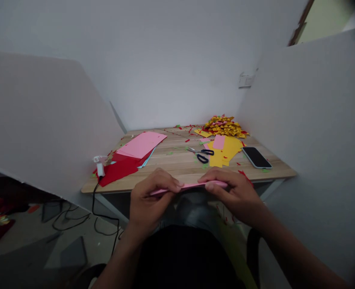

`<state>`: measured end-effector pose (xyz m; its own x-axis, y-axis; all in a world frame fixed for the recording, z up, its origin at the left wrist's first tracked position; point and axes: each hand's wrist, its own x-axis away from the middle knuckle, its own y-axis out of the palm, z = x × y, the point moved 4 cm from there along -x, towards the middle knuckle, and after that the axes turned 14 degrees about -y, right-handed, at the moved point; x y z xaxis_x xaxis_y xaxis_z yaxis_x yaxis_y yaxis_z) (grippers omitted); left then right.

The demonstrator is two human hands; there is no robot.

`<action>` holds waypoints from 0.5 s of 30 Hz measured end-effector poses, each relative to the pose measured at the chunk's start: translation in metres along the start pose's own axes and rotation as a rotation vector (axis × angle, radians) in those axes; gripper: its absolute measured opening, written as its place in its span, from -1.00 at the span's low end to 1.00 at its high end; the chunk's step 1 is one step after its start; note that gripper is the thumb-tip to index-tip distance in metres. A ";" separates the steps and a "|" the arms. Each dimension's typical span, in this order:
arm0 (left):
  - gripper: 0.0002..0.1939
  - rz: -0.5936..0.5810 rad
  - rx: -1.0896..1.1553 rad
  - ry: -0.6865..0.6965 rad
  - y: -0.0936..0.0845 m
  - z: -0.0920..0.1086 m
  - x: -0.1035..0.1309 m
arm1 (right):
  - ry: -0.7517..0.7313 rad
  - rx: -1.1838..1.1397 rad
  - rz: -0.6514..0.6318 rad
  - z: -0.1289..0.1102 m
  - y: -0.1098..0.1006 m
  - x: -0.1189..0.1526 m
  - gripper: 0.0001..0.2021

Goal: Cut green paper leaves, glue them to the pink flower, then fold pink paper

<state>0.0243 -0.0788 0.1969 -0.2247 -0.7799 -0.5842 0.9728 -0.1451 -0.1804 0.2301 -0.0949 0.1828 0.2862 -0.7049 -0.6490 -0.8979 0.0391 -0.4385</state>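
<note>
Between my two hands, just in front of the table's near edge, a narrow strip of pink paper (192, 186) is held level; it looks folded. My left hand (153, 196) pinches its left part between thumb and fingers. The right part is gripped by my right hand (230, 192), thumb below and fingers on top. Beyond them on the table (168, 168) lie scissors (202, 154) with dark handles, blades spread a little. Flat sheets of yellow paper (231, 149) and a small pink paper piece (219, 141) are beside the scissors.
At left are pink sheets (143, 144) over red paper (120, 169), and a white charger (100, 168) whose black cable drops to the floor. A heap of folded yellow pieces (224, 126) stands at the back right. A phone (256, 157) lies near the right panel (322, 120).
</note>
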 end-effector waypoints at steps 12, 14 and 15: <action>-0.70 0.083 -0.147 -0.675 -0.051 -0.178 -0.076 | 0.013 0.248 0.153 0.141 0.051 -0.035 -0.55; -0.71 0.047 -0.145 -0.768 -0.055 -0.215 -0.080 | -0.105 0.243 -0.021 0.167 0.075 -0.039 -0.41; -0.72 0.021 -0.141 -0.799 -0.055 -0.229 -0.080 | -0.133 0.220 -0.080 0.179 0.086 -0.040 -0.38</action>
<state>-0.0243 0.1312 0.0728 -0.0469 -0.9886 0.1429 0.9481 -0.0891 -0.3053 0.2008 0.0635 0.0601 0.4074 -0.6133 -0.6767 -0.7806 0.1506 -0.6066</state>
